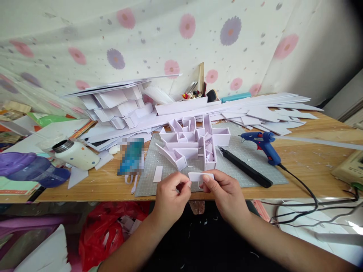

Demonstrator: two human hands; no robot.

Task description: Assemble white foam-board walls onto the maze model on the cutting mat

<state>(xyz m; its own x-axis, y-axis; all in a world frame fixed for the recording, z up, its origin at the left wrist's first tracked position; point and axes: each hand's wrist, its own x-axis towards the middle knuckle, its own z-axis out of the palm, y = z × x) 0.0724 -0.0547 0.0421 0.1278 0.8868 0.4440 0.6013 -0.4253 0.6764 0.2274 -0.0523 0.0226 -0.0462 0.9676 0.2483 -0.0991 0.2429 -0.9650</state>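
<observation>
My left hand point(171, 196) and my right hand point(225, 194) together pinch a small white foam-board strip point(198, 176) over the near edge of a grey cutting mat point(249, 166). Just beyond the strip a white foam-board model point(193, 145) of walls and compartments stands on the mat. To its right a black utility knife point(245, 167) lies diagonally on the mat. A blue hot-glue gun point(262, 145) rests at the mat's right edge, and its black cord trails off the table.
White board offcuts point(116, 102) are piled at the back, with long strips point(272, 109) to the right. A white bottle point(75, 154) and a purple cap point(28, 168) lie left. A red bag point(107, 230) sits under the wooden table point(312, 166).
</observation>
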